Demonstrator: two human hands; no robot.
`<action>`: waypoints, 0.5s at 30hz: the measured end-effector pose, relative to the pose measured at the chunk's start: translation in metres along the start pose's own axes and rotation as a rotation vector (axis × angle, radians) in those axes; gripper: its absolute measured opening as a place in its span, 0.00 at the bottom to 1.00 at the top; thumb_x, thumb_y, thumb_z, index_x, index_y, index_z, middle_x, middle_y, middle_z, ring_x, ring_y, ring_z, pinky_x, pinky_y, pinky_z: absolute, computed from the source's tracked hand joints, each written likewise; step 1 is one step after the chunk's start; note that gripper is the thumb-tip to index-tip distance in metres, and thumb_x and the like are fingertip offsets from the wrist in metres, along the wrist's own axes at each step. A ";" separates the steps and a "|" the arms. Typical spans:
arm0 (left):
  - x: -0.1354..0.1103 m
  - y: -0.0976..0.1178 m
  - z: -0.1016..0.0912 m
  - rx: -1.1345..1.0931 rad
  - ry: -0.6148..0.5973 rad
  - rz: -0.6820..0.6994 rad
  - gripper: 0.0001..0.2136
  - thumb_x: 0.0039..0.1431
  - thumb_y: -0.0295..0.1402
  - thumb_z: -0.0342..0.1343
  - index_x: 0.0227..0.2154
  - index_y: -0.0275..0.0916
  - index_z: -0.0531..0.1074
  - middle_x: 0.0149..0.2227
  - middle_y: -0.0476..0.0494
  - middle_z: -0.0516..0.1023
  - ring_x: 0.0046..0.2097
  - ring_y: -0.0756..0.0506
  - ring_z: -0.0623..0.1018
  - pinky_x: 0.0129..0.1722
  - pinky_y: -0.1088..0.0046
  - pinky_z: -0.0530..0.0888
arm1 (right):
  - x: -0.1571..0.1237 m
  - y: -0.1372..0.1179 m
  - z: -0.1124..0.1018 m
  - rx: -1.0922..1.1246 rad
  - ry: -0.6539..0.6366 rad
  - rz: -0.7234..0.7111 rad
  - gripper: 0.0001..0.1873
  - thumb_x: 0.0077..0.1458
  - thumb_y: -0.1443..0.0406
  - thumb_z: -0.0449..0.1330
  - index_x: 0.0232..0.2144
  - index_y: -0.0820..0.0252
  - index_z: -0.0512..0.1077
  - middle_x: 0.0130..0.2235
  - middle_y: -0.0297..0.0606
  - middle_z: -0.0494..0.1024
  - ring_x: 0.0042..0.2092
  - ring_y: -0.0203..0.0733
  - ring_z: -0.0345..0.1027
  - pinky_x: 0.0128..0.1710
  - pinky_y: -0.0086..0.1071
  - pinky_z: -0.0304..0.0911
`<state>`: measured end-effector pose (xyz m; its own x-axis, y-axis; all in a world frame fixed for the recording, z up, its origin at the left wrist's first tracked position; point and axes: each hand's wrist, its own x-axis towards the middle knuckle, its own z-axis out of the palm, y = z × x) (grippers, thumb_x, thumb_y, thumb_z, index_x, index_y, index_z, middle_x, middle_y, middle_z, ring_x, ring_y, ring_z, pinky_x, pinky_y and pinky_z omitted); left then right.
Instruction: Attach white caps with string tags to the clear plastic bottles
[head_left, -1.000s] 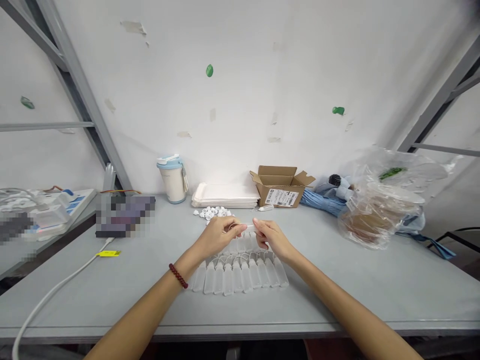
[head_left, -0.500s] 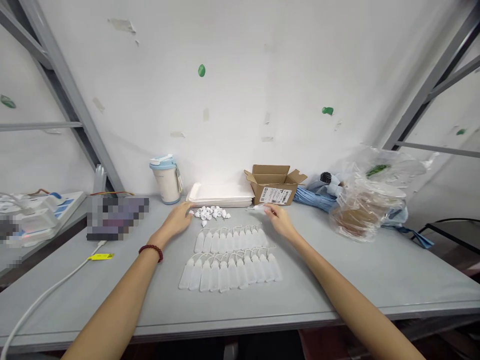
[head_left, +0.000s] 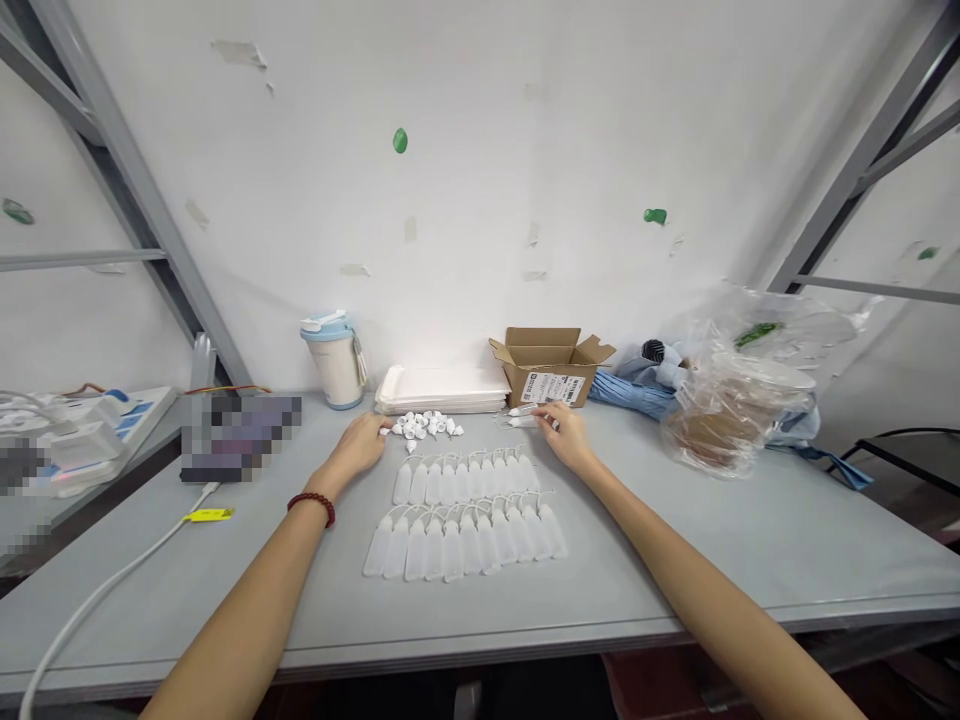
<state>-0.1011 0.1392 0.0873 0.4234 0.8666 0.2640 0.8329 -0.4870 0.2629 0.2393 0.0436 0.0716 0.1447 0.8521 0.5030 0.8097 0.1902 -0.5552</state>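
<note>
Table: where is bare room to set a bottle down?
Bare: right of the bottle rows up to the plastic bags; left of them up to the cable. Crowded: back middle, with caps and box.

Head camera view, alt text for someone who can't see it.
A person's left hand reaches a pile of white caps while the right hand meets loose bottles beside a cardboard box. Two rows of translucent bottles lie nearer the person on a grey table.

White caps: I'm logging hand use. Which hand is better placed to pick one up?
Likely left: the left hand lies beside the white caps; the right hand is off by the cardboard box.
</note>
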 end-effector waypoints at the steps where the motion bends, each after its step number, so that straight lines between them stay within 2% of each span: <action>1: 0.000 0.000 0.000 0.003 -0.003 -0.004 0.20 0.48 0.21 0.43 0.41 0.33 0.75 0.41 0.36 0.77 0.45 0.39 0.74 0.46 0.66 0.68 | -0.001 -0.003 0.000 0.009 -0.011 -0.017 0.14 0.54 0.68 0.50 0.37 0.63 0.74 0.37 0.44 0.75 0.35 0.42 0.67 0.39 0.35 0.62; 5: 0.000 0.002 -0.001 0.006 -0.012 -0.023 0.20 0.47 0.20 0.43 0.40 0.31 0.75 0.40 0.35 0.77 0.44 0.38 0.75 0.46 0.65 0.68 | -0.003 -0.012 0.004 0.033 -0.101 -0.069 0.14 0.52 0.72 0.50 0.34 0.60 0.75 0.35 0.40 0.78 0.39 0.43 0.70 0.42 0.35 0.62; 10: -0.003 0.004 -0.004 -0.010 -0.001 -0.027 0.19 0.47 0.20 0.43 0.39 0.31 0.75 0.40 0.34 0.77 0.44 0.38 0.75 0.45 0.64 0.68 | -0.003 -0.017 0.002 0.039 -0.126 -0.055 0.16 0.49 0.75 0.48 0.32 0.61 0.75 0.39 0.44 0.78 0.42 0.46 0.70 0.44 0.37 0.61; 12: -0.003 0.007 -0.008 -0.012 0.019 -0.025 0.19 0.48 0.21 0.43 0.40 0.31 0.74 0.41 0.35 0.77 0.45 0.38 0.74 0.46 0.65 0.68 | -0.002 -0.021 -0.005 0.046 -0.132 -0.035 0.15 0.49 0.74 0.47 0.31 0.62 0.74 0.37 0.43 0.78 0.39 0.44 0.71 0.41 0.36 0.62; 15: -0.004 0.017 -0.015 -0.138 0.084 -0.041 0.17 0.49 0.24 0.46 0.40 0.32 0.73 0.42 0.37 0.77 0.41 0.41 0.75 0.44 0.67 0.70 | -0.004 -0.033 -0.021 0.076 -0.207 -0.003 0.13 0.47 0.72 0.48 0.29 0.63 0.72 0.27 0.38 0.77 0.26 0.38 0.68 0.29 0.30 0.63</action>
<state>-0.0937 0.1255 0.1051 0.3541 0.8765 0.3261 0.7896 -0.4670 0.3979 0.2240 0.0239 0.1014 0.0161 0.9321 0.3620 0.7638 0.2221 -0.6060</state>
